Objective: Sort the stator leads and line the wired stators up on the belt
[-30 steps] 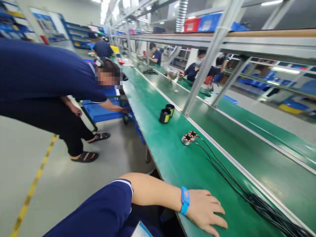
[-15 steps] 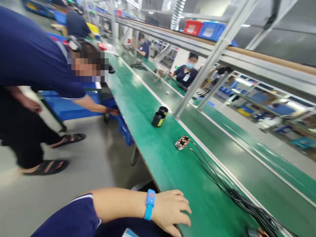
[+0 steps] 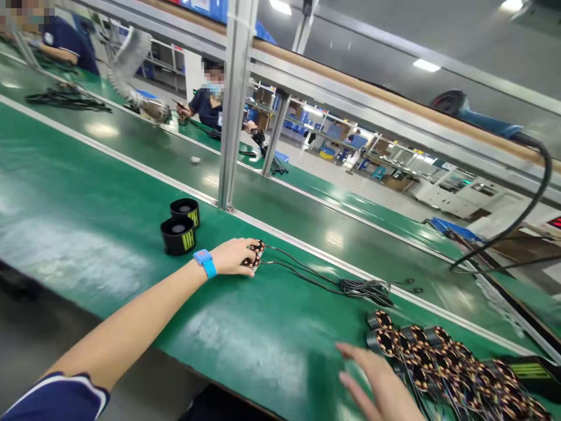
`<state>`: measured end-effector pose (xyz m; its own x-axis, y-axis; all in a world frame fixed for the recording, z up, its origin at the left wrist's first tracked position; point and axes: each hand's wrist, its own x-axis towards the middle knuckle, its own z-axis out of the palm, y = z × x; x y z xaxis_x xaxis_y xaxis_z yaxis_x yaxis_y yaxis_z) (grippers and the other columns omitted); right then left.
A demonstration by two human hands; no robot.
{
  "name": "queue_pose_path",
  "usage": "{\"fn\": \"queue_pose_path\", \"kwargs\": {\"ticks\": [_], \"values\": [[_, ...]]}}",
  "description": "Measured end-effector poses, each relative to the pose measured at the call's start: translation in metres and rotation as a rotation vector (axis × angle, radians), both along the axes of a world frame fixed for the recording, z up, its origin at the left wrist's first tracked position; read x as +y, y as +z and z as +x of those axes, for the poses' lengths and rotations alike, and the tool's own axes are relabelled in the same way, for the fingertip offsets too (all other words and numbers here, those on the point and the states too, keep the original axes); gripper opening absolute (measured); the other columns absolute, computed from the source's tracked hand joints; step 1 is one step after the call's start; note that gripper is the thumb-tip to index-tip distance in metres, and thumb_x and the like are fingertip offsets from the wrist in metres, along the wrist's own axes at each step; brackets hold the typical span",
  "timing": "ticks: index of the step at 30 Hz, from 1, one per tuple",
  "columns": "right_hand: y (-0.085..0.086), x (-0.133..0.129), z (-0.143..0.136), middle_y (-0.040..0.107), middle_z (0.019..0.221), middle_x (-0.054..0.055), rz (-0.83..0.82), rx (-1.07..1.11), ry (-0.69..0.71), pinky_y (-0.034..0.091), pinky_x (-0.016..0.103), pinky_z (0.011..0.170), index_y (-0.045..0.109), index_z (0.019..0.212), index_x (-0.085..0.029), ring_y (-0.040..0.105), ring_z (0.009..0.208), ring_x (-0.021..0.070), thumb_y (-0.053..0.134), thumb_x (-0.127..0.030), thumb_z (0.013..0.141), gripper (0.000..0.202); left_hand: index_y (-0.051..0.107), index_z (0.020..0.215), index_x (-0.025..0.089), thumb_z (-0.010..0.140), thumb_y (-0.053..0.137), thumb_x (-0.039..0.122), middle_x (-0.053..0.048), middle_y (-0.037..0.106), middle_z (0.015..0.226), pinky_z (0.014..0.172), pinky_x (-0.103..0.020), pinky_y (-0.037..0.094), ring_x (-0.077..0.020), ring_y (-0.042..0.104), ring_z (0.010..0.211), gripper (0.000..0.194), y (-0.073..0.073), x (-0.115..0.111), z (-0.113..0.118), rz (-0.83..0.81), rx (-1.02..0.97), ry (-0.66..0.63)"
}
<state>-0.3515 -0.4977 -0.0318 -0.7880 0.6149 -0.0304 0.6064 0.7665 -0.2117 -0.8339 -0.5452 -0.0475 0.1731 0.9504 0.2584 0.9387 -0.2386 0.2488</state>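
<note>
My left hand (image 3: pixel 232 257), with a blue wristband (image 3: pixel 205 263) behind it, has its fingers curled round two wired motor stators (image 3: pixel 251 262) on the green bench; the fingers partly cover them. From the stators, dark cables (image 3: pixel 307 275) run right to a bundled coil (image 3: pixel 367 290). Low on the right, my right hand (image 3: pixel 377 380) is slightly blurred, fingers apart and holding nothing. Beside it lies a cluster of copper-wound stators (image 3: pixel 438 351) with thin loose wires. Two black cylindrical housings (image 3: pixel 179 236) with yellow-green labels stand left of my left hand.
A metal post (image 3: pixel 234 117) rises from the bench's back rail, carrying an overhead shelf (image 3: pixel 350 88). A black cable (image 3: pixel 543 175) hangs at the right. A dark labelled object (image 3: pixel 532 374) lies beyond the stator cluster. A masked co-worker (image 3: pixel 208 102) sits across the line.
My view has swung right. My left hand has moved from the bench edge onto the two stators. My right hand and the stator cluster have come into view; the bending co-worker has left it.
</note>
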Motion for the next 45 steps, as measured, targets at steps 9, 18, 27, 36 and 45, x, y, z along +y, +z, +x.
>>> {"fn": "queue_pose_path", "kwargs": {"ticks": [9, 18, 27, 36, 45], "values": [[-0.029, 0.053, -0.190, 0.071, 0.132, 0.012, -0.159, 0.638, 0.256, 0.053, 0.041, 0.109, 0.065, 0.135, -0.021, 0.066, 0.125, 0.0239, 0.049, -0.044, 0.109, 0.038, 0.075, 0.078, 0.022, 0.078, 0.089, 0.055, -0.004, 0.069, 0.116, 0.075, -0.027, 0.054, -0.0177, 0.071, 0.093, 0.036, -0.016, -0.028, 0.038, 0.081, 0.064, 0.024], [-0.020, 0.041, -0.221, 0.075, 0.090, 0.005, -0.966, 0.408, 0.236, 0.051, 0.029, 0.070, 0.072, 0.099, -0.018, 0.066, 0.066, 0.0134, 0.050, -0.062, 0.105, 0.049, 0.069, 0.126, 0.025, 0.102, 0.065, 0.023, -0.004, 0.077, 0.122, 0.105, -0.035, 0.051, -0.0209, 0.068, 0.123, 0.024, -0.041, -0.088, 0.072, 0.352, -0.042, 0.145], [-0.025, 0.043, -0.224, 0.073, 0.089, 0.003, -1.429, 0.441, 0.048, 0.041, 0.024, 0.060, 0.071, 0.095, -0.017, 0.054, 0.063, 0.0095, 0.077, -0.064, 0.085, 0.049, 0.072, 0.118, 0.028, 0.101, 0.064, 0.016, -0.001, 0.078, 0.109, 0.089, -0.029, 0.054, -0.0149, 0.073, 0.105, 0.023, -0.032, -0.083, 0.066, 0.365, -0.139, 0.048], [-0.027, 0.044, -0.219, 0.074, 0.083, 0.005, -1.532, 0.498, -0.092, 0.033, 0.023, 0.056, 0.070, 0.096, -0.016, 0.046, 0.058, 0.0087, 0.080, -0.062, 0.082, 0.049, 0.072, 0.120, 0.026, 0.104, 0.059, 0.017, -0.002, 0.074, 0.103, 0.084, -0.030, 0.052, -0.0162, 0.069, 0.097, 0.022, -0.017, -0.096, 0.087, 0.314, -0.054, 0.102], [0.016, 0.085, -0.243, 0.078, 0.104, 0.004, -0.551, 0.757, 0.152, 0.052, 0.032, 0.093, 0.077, 0.103, -0.021, 0.071, 0.097, 0.0191, 0.059, -0.036, 0.103, 0.023, 0.071, 0.118, 0.022, 0.106, 0.060, 0.038, -0.003, 0.077, 0.111, 0.090, -0.033, 0.055, -0.0186, 0.071, 0.098, 0.023, 0.008, -0.050, 0.042, 0.298, -0.007, 0.071]]}}
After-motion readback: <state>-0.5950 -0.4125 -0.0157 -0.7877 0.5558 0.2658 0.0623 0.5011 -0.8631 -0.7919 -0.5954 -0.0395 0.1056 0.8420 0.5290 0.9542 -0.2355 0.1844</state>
